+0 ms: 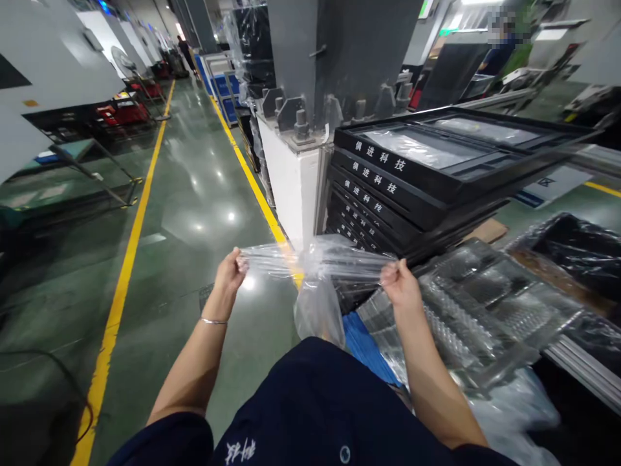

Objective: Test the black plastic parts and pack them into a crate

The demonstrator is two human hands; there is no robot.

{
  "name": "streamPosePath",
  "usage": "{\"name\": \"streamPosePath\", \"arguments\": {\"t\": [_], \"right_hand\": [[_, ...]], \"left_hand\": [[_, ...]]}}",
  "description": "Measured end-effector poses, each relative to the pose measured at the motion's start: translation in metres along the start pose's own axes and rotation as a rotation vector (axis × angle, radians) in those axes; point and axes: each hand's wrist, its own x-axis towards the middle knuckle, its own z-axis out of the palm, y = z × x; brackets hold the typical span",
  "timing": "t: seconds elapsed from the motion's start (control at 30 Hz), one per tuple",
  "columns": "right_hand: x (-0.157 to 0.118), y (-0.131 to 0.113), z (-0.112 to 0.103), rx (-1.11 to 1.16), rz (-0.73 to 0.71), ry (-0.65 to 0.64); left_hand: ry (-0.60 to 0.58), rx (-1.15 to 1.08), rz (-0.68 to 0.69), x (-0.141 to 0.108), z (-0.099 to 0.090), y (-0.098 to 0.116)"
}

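A clear plastic bag (317,304) hangs in front of my body, its upper part gathered into a bunch at the middle and pulled out to both sides. My left hand (233,268) is closed on one stretched end, and a thin bracelet circles that wrist. The other end is pinched in my right hand (396,279), beside the stack of black trays (388,188). The lower part of the bag bulges below the bunch; what it holds, if anything, I cannot make out.
Clear plastic trays (490,304) lie at the right, near a black-lined box (577,252). A white pillar base (286,188) stands ahead. Yellow lines (127,265) edge the green walkway. Machines line the left. A person (185,55) is far down the aisle; another is at upper right.
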Motion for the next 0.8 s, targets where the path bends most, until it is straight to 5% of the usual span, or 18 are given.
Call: {"name": "streamPosePath", "arguments": {"t": [0.1,0.2,0.27,0.33,0.4,0.47,0.57,0.8], "right_hand": [[-0.018,0.040,0.035,0.112,0.185,-0.107],[-0.044,0.099,0.083,-0.006,0.520,-0.228],[-0.057,0.132,0.106,-0.051,0.552,-0.187],[-0.061,0.150,0.117,-0.072,0.504,-0.152],[-0.054,0.155,0.117,-0.093,0.457,-0.130],[-0.040,0.149,0.109,-0.108,0.439,-0.091],[-0.013,0.134,0.083,-0.117,0.446,-0.002],[0.026,0.116,0.007,-0.190,0.479,0.177]], "left_hand": [[-0.104,-0.046,0.129,-0.018,-0.005,-0.022],[-0.230,0.177,-0.268,-0.048,-0.008,-0.097],[-0.348,0.235,-0.402,-0.065,-0.013,-0.150],[-0.315,0.251,-0.241,-0.074,-0.019,-0.187],[-0.196,0.278,-0.067,-0.073,-0.026,-0.199],[-0.076,0.276,0.028,-0.062,-0.036,-0.185],[0.106,0.178,0.083,-0.037,-0.063,-0.131],[0.548,0.378,0.107,-0.012,-0.177,-0.003]]}}
